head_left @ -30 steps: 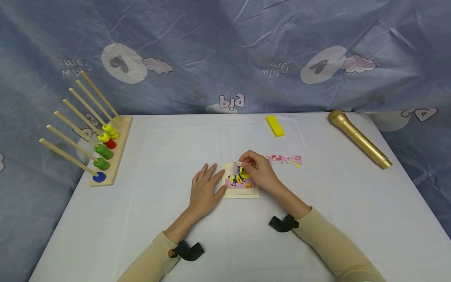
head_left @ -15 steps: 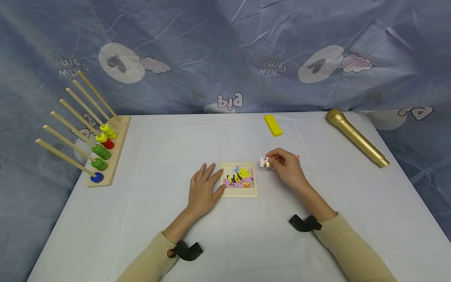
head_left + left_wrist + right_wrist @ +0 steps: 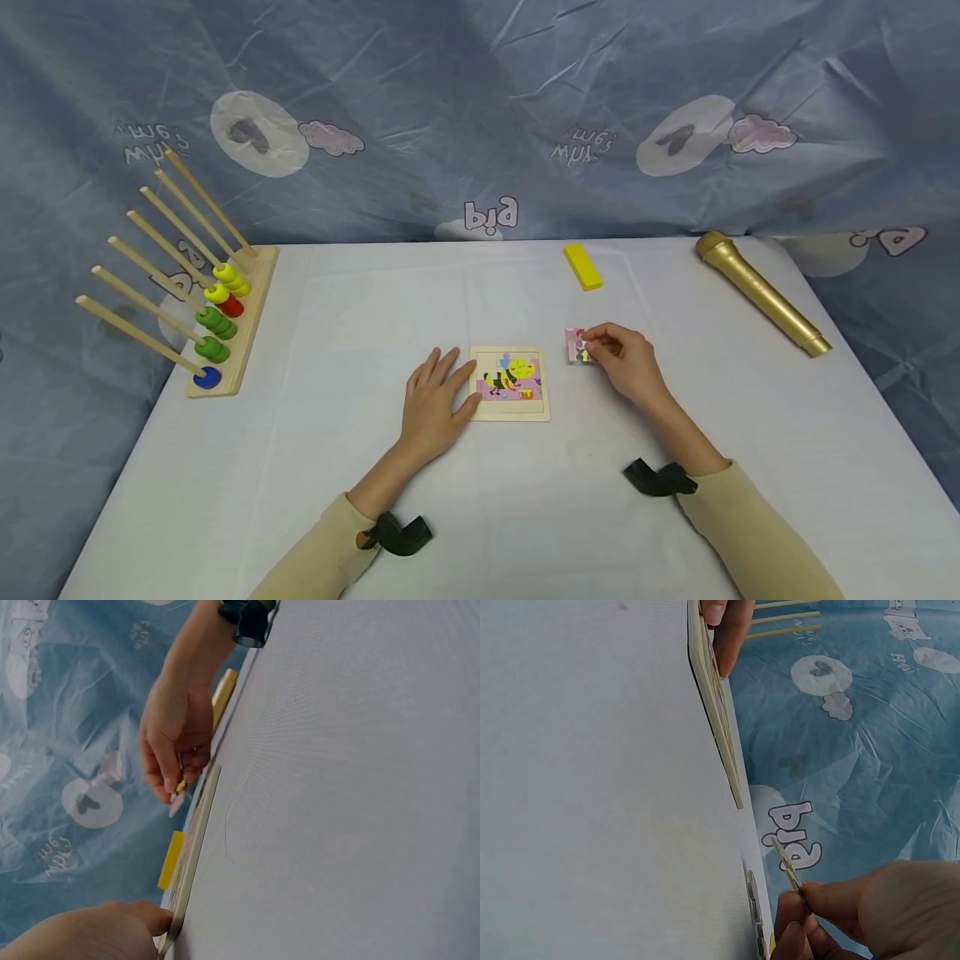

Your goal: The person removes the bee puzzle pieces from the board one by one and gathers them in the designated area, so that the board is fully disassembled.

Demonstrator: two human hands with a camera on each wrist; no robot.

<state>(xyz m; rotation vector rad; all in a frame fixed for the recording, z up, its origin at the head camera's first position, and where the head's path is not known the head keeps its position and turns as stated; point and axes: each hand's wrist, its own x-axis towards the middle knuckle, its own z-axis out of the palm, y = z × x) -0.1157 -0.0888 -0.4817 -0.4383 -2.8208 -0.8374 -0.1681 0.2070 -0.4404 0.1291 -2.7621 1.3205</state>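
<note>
A square wooden puzzle board (image 3: 510,412) lies on the white table, with a bee picture (image 3: 512,379) partly filling its frame. At the board's left edge rests my left hand (image 3: 432,414), fingers spread and thumb touching the rim. To the right of the board, my right hand (image 3: 630,367) pinches a small puzzle piece (image 3: 789,866) between thumb and fingers, raised off the table. Other loose puzzle pieces (image 3: 754,907) lie below that hand in the right wrist view; in the head view the hand covers most of them.
On the left stands a wooden counting rack (image 3: 255,292) with tall pegs and coloured beads. A yellow block (image 3: 582,267) lies at the back, a gold toy microphone (image 3: 761,293) at the back right. Behind the table hangs a blue-grey printed cloth (image 3: 420,108).
My right hand has moved from over the board to the loose pieces on the right and picked one up. The bee picture is now uncovered. My left hand has stayed in place.
</note>
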